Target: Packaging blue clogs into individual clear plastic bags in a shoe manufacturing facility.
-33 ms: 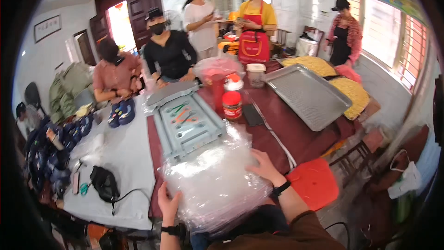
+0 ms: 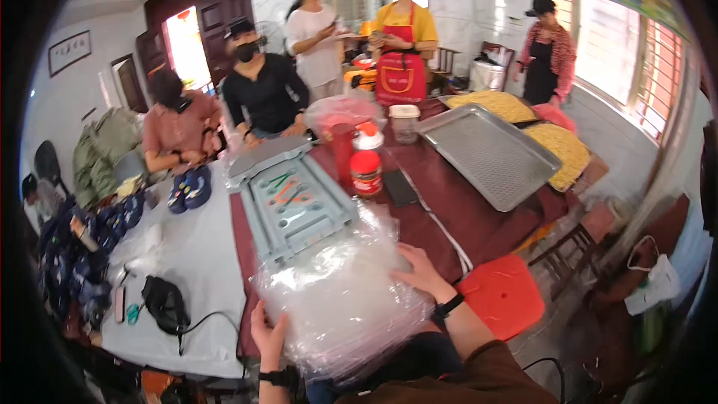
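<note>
A wide stack of clear plastic sheets or bags [image 2: 329, 292] lies in front of me, its near part over my lap and its far edge meeting a grey-blue folding plastic stool [image 2: 299, 206]. My left hand [image 2: 269, 333] holds the stack's left edge, thumb apart from the fingers. On the opposite edge my right hand [image 2: 420, 271] grips the stack, fingertips resting over its top. The sheets are glossy and wrinkled at the borders. Orange and green strips [image 2: 288, 191] lie on the stool. What is under the stack is hidden.
A red-lidded jar [image 2: 366, 172], a white tub [image 2: 404, 123] and a dark phone-like slab [image 2: 401, 188] stand or lie beyond. A metal tray [image 2: 490, 157] sits right, a red stool [image 2: 501, 295] below it. A black bag [image 2: 166, 304] lies left. Several people stand or sit around.
The whole view has shifted slightly, so things sit a little further left. Both hands stay on the stack's edges.
</note>
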{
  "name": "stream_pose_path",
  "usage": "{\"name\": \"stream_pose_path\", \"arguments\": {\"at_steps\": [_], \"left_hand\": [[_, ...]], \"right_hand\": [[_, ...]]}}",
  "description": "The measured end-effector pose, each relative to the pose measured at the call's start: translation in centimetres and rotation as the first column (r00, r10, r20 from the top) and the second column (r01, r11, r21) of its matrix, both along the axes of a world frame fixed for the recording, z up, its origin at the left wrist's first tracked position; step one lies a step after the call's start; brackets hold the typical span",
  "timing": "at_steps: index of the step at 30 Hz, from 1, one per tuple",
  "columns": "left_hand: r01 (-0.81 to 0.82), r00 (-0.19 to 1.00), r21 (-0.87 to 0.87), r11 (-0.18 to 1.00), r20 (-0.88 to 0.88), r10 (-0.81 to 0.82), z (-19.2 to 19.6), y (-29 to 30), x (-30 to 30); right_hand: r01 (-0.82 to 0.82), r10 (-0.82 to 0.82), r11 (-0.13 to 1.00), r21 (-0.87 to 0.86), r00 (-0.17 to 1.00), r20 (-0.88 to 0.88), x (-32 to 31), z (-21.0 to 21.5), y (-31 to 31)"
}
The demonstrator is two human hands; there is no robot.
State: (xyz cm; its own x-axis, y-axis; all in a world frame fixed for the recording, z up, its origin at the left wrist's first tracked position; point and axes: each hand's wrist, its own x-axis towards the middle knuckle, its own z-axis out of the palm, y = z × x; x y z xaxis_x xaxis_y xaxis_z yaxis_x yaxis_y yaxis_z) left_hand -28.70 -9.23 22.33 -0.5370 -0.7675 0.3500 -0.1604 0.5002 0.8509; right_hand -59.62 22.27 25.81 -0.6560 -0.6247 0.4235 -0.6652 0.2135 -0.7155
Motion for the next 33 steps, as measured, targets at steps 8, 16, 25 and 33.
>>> {"name": "stream_pose_path", "arguments": {"at_steps": [8, 16, 25, 33], "left_hand": [[-0.078, 0.996, -0.037, 0.996, 0.050, 0.080, 0.9, 0.7, -0.3], [-0.085, 0.996, -0.049, 0.995, -0.013, 0.084, 1.2, 1.2, 0.0], [-0.066, 0.997, -0.069, 0.995, -0.031, 0.064, 2.9, 2.1, -0.1], [-0.085, 0.996, -0.094, 0.992, -0.006, 0.085, 2.5, 1.9, -0.4]], "right_hand": [[0.055, -0.058, 0.997, -0.059, 0.997, -0.053, 0.1, -1.7, -0.4], [0.057, -0.060, 0.998, -0.041, 0.995, -0.076, 0.6, -1.9, -0.4], [0.070, -0.075, 0.995, -0.065, 0.995, -0.073, 0.2, -1.9, -0.4], [0.079, -0.083, 0.993, -0.087, 0.995, -0.049, 0.3, -1.7, -0.3]]}}
